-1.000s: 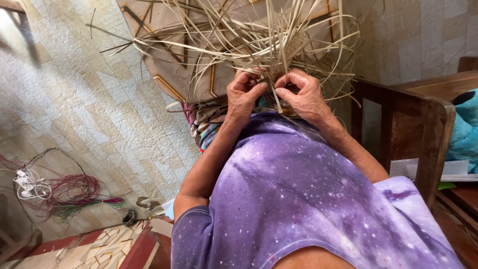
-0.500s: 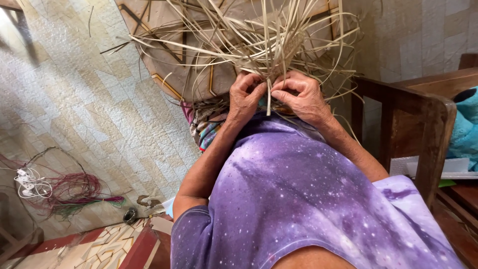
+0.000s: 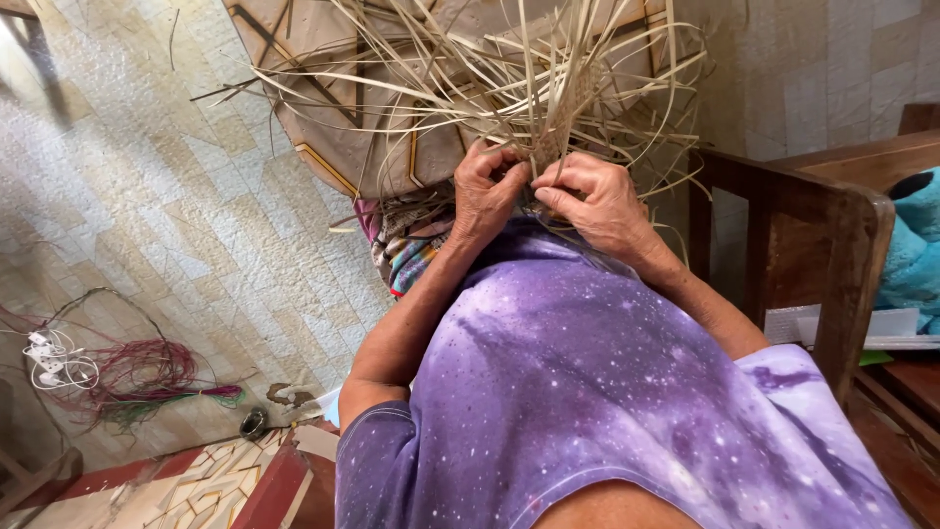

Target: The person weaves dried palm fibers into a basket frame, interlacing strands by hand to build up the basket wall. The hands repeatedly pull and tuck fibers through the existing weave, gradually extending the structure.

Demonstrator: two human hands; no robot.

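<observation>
The left hand (image 3: 487, 191) and the right hand (image 3: 599, 201) meet at the base of a loose fan of pale straw strips (image 3: 509, 78), low in front of the person's chest, above the purple shirt (image 3: 607, 392). The left grip is closed, fingers curled tight around a bunch of strips; the right grip is pinched together, thumb and fingertips clamped on a single strip just beside the left knuckles. The strips rise out of both grips and spread toward the far side, over a partly woven straw piece (image 3: 343, 88) whose lower edge sits just behind the hands. The risk, as I judge it, is that a dry strip kinks or splits if bent too sharply at the pinch, or that the bundle slips loose if the left hold eases, letting the crossing come undone. Stray ends could also tangle. To the right stands a wooden chair (image 3: 832, 235); coloured cords (image 3: 137, 377) lie on the floor at the left.
</observation>
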